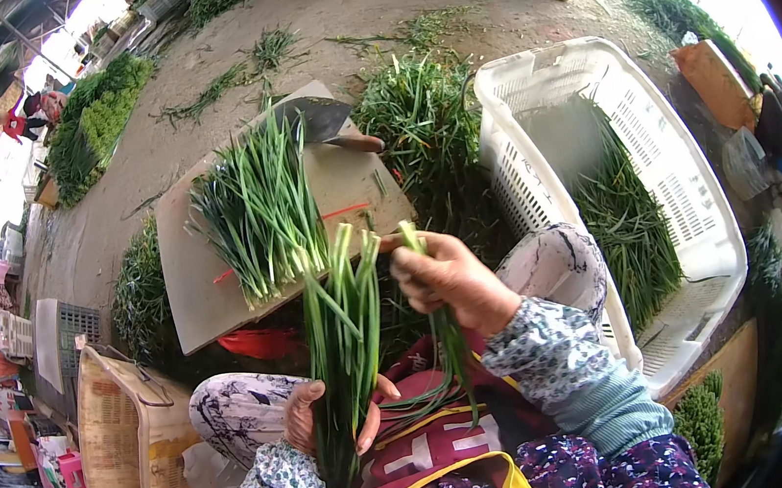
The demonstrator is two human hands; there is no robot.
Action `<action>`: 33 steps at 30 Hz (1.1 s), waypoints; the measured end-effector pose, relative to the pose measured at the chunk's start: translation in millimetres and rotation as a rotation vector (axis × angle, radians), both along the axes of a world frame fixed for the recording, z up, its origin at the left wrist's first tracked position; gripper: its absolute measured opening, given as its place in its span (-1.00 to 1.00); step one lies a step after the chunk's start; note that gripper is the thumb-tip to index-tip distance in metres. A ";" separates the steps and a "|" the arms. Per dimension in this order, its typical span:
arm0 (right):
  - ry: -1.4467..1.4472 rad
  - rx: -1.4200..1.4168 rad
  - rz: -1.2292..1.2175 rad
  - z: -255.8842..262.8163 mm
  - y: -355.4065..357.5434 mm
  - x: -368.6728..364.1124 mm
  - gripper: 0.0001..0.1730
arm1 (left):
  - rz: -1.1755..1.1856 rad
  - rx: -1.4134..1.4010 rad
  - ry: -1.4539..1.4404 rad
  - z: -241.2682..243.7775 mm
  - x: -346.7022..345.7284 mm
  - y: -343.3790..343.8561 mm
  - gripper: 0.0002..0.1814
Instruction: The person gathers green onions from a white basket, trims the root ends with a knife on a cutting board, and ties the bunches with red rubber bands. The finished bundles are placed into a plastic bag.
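My left hand (332, 415) holds a bundle of long green leafy stalks, probably garlic chives (346, 324), upright with their pale ends up. To its right, my right hand (451, 277) grips a smaller bunch of the stalks, pale ends above the fingers and leaves hanging over my apron (426, 454). Beyond my hands, a larger pile of cut stalks (260, 209) lies on a pale board (202, 298). A broad-bladed cleaver (319, 116) with a wooden handle rests at the board's far edge. A thin red strip (346, 211) lies by the pile.
A white plastic crate (696, 196) with greens in it stands at the right. Loose greens (418, 114) lie heaped beyond the board. A yellowish crate (117, 443) stands at the left. A person in red (14, 125) is far off at the upper left.
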State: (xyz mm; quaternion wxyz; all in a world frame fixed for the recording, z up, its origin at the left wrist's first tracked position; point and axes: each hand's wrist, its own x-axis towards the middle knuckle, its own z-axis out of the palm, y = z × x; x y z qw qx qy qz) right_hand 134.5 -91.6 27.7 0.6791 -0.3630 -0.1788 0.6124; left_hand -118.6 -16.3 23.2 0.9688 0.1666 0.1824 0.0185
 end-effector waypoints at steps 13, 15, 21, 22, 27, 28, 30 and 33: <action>-0.091 -0.023 -0.229 -6.6 -1.6 2.6 -0.84 | 0.135 -0.020 -0.045 -4.8 11.8 12.8 -0.23; -0.105 -0.047 -0.234 -9.4 -0.1 3.7 -0.82 | 0.103 -0.032 -0.059 -7.0 15.5 11.9 -0.20; -0.126 -0.116 -0.172 -11.0 4.8 5.1 -0.73 | 0.018 0.330 0.015 3.8 19.5 6.1 0.13; -0.129 -0.103 -0.102 -15.9 5.8 8.6 -0.66 | -0.021 0.383 0.033 0.5 19.0 8.9 0.14; -0.081 0.011 -0.103 -15.2 10.0 5.0 -0.65 | -0.026 0.558 0.196 6.9 20.7 3.6 -0.28; -0.099 0.033 -0.098 -16.6 8.6 6.5 -0.64 | -0.002 0.537 0.244 5.5 18.8 3.3 -0.41; -0.112 0.046 -0.077 -6.0 1.4 10.1 -0.60 | 0.048 0.507 0.250 10.9 18.9 3.2 -0.42; -0.127 0.016 -0.011 -18.3 -6.2 19.7 -0.62 | 0.091 0.496 0.273 15.7 15.1 5.7 -0.45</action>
